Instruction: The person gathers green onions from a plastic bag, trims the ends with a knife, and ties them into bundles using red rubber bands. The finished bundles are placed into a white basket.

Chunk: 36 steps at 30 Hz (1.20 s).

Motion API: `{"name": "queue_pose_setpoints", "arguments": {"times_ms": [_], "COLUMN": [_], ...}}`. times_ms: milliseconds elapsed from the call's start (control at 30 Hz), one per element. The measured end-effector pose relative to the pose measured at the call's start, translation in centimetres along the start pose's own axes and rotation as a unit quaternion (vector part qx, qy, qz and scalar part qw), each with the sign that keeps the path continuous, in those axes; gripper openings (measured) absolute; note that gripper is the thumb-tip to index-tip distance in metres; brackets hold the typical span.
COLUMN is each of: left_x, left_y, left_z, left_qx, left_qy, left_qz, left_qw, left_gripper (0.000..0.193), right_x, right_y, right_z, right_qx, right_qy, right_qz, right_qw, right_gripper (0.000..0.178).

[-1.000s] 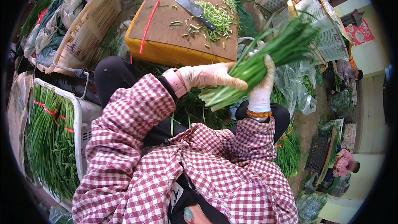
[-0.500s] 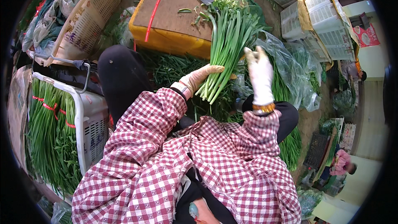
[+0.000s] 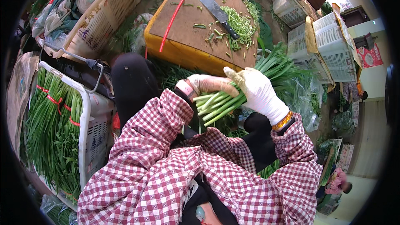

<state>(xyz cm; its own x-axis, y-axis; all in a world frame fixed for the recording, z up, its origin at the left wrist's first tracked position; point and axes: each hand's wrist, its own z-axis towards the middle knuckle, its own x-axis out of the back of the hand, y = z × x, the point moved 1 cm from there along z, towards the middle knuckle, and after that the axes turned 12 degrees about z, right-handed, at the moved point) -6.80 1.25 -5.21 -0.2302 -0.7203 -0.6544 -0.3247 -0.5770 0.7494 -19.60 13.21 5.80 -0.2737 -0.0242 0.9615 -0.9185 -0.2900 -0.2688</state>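
Observation:
A loose bunch of green chives (image 3: 275,67) lies slanted across my lap, its pale stem ends towards the lower left and its leaves towards the upper right. My gloved left hand (image 3: 211,84) wraps round it near the stem ends. Beside it my gloved right hand (image 3: 259,88) closes over the bunch from the right, thumb on top. Beyond the hands, a brown board (image 3: 179,25) on a yellow box carries a broad-bladed knife (image 3: 214,10) with a black handle, and a heap of chopped stem ends (image 3: 241,23). A red tie strip (image 3: 171,24) lies on the board's left part.
On the left stands a white crate (image 3: 85,121) of chives bundled with red ties. A beige crate (image 3: 110,14) holding cloths and plastic is behind it. Clear plastic bags (image 3: 310,104) lie right of my hands. White crates (image 3: 333,37) stand far right; a person (image 3: 336,182) is at the right.
The bunch has swung from nearly upright to a slant, leaves moving off the board to the right. My right hand, earlier apart from it, now grips it. The knife and chopped ends show more fully.

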Motion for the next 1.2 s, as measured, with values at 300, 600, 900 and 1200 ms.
{"name": "queue_pose_setpoints", "arguments": {"times_ms": [300,600,900,1200], "left_x": [3.1,-1.6,-1.5,-3.3], "left_y": [2.5,-0.4,-1.4,2.5], "left_z": [1.2,4.6,4.9,2.6], "left_qx": [-0.218,-0.252,-0.229,-0.246], "left_qy": [0.141,0.179,0.05,0.134], "left_qz": [0.341,0.209,0.193,0.329], "left_qw": [0.904,0.928,0.953,0.902], "left_gripper": [0.101,0.09,0.088,0.052], "right_x": [1.9,-1.6,5.8,9.6], "right_y": [2.2,0.5,4.3,2.0], "right_z": [-2.3,1.1,-0.2,-3.9], "right_qx": [-0.313,-0.222,-0.133,-0.078], "right_qy": [0.267,0.42,0.414,0.476], "right_qz": [0.373,0.677,0.689,0.585], "right_qw": [0.832,0.562,0.581,0.652], "right_gripper": [0.053,0.065,0.069,0.06]}}
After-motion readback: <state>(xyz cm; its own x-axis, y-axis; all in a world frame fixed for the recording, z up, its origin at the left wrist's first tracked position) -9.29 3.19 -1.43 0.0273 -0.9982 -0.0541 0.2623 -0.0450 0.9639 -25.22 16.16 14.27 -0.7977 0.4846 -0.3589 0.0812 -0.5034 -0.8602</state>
